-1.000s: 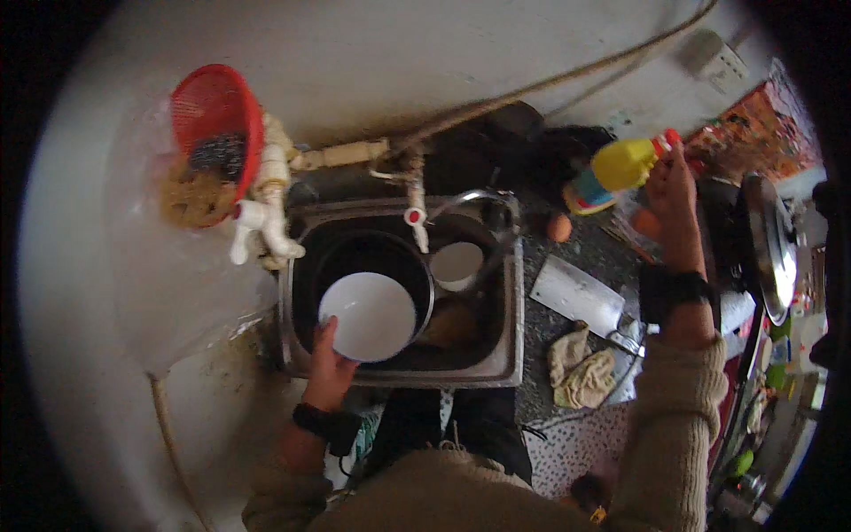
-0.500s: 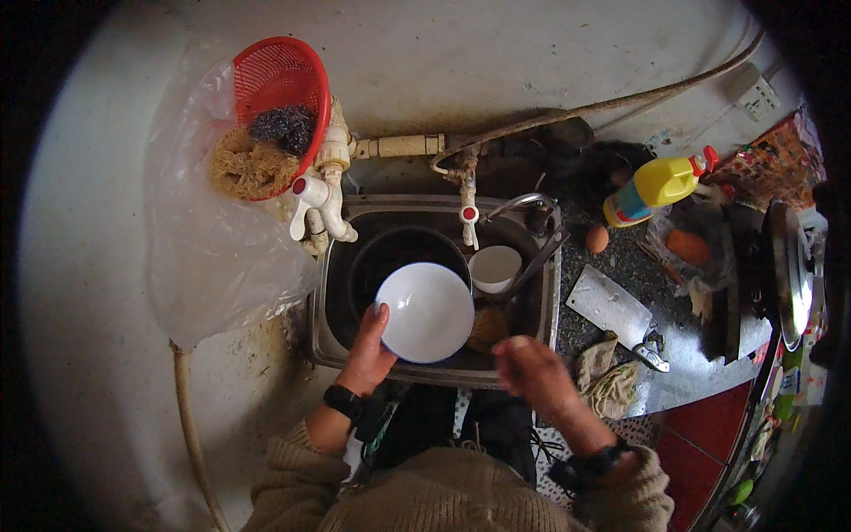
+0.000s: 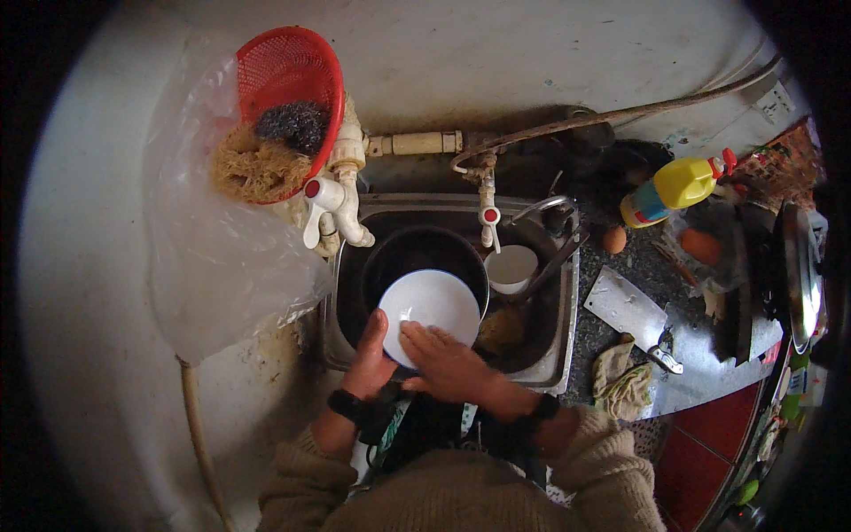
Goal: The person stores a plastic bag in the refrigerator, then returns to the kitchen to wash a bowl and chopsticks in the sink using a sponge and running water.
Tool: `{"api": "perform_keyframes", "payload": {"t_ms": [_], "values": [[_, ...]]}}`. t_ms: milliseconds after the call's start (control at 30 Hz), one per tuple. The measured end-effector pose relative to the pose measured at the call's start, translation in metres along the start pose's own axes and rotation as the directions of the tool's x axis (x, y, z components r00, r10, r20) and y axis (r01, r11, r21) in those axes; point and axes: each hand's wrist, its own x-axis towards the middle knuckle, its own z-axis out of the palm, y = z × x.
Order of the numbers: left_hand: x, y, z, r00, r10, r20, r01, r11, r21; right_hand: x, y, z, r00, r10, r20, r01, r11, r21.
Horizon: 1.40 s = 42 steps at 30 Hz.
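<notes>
A white bowl (image 3: pixel 434 306) is held over the steel sink (image 3: pixel 567 301), above a black pot (image 3: pixel 417 253). My left hand (image 3: pixel 370 363) grips the bowl's near left rim. My right hand (image 3: pixel 443 359) lies flat on the bowl's near edge with its fingers spread on the inside. A white cup (image 3: pixel 512 268) stands in the sink to the right of the bowl, under a small tap (image 3: pixel 487 217).
A red basket (image 3: pixel 292 80) with scrubbers hangs at the upper left above a white tap (image 3: pixel 332 199) and a plastic bag (image 3: pixel 217 266). On the right counter lie a yellow bottle (image 3: pixel 678 186), an egg (image 3: pixel 613 239), a cleaver (image 3: pixel 631 312) and a rag (image 3: pixel 623 383).
My right hand came back from the yellow bottle on the counter and now rests on the bowl. My left hand has kept the bowl over the sink.
</notes>
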Motion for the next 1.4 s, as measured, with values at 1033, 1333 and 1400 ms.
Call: {"api": "perform_keyframes", "payload": {"t_ms": [1033, 1333, 1400], "values": [[0.005, 0.022, -0.033, 0.97, 0.216, -0.11, -0.197, 0.968, 0.156, -0.057, 0.124, 0.053, 0.739, 0.673, 0.02, -0.652, 0.723, -0.227], [-0.014, 0.029, -0.033, 0.933, 0.333, -0.133, -0.312, 0.937, 0.156, -0.031, 0.017, -0.055, 0.862, 0.371, -0.344, -0.371, 0.926, 0.069], [-0.021, 0.031, -0.03, 0.929, 0.341, -0.145, -0.313, 0.932, 0.183, 0.0, 0.012, -0.059, 0.841, 0.348, -0.414, -0.324, 0.937, 0.129]]}}
